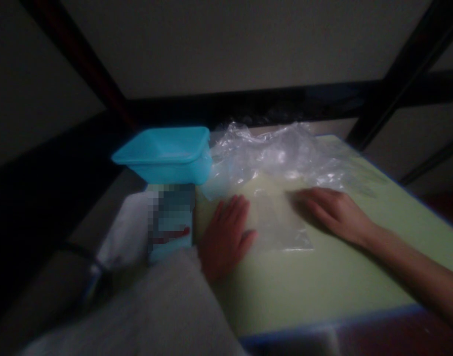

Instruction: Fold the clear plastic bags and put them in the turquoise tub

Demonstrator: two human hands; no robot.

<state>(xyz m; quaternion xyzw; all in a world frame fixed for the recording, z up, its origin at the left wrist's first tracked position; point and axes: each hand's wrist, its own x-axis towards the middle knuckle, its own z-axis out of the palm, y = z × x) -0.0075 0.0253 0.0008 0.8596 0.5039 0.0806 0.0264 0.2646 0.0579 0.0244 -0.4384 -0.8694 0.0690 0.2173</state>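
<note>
A small clear plastic bag lies flat on the pale green tabletop between my two hands. My left hand, below a grey sleeve, rests to the left of the bag with its fingers stretched forward and the thumb pointing toward it. On the other side, my right hand is low over the table with its fingers extended toward the bag's upper right edge. Its fingertips are blurred, so I cannot tell whether they touch the plastic. Beyond the hands spreads a large crumpled sheet of clear plastic.
A turquoise plastic bin stands at the back left. In front of it lies a pixelated flat item beside something white. A wall and dark frame bars rise behind the table. Blue trim lines the table edge.
</note>
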